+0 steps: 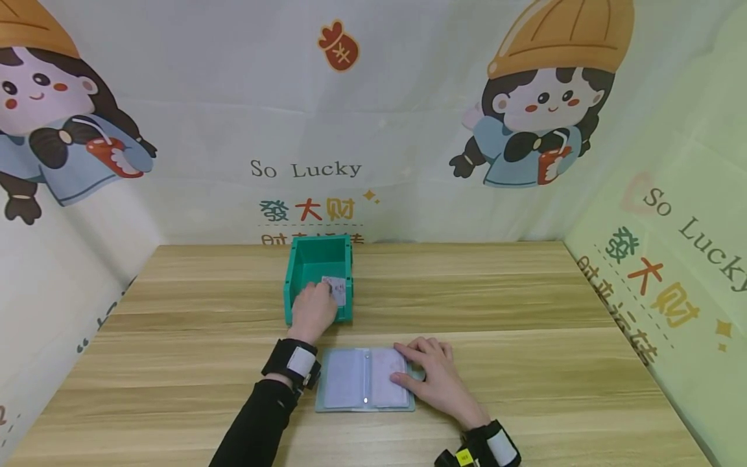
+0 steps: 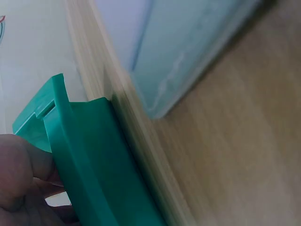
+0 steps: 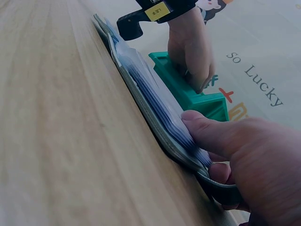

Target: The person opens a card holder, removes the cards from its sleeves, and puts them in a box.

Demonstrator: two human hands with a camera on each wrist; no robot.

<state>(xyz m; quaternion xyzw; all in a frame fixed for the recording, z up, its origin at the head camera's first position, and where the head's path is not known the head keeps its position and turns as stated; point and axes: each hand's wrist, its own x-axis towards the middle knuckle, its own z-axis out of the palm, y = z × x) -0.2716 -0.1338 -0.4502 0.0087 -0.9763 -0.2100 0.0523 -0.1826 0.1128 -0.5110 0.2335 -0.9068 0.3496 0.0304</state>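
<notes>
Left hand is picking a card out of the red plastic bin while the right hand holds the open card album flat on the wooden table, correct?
Not quite: the plastic bin is green, as the head view shows. The left hand does hold a card there, and the right hand presses the open card album on the wooden table.

Bin behind card holder, mid-table.
The bin (image 1: 318, 279) stands just beyond the open card holder (image 1: 364, 379) lying nearer on the table (image 1: 525, 363).

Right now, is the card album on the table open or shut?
Open: the card album lies spread flat, both sleeve pages showing, with the right hand pressing its right page.
</notes>
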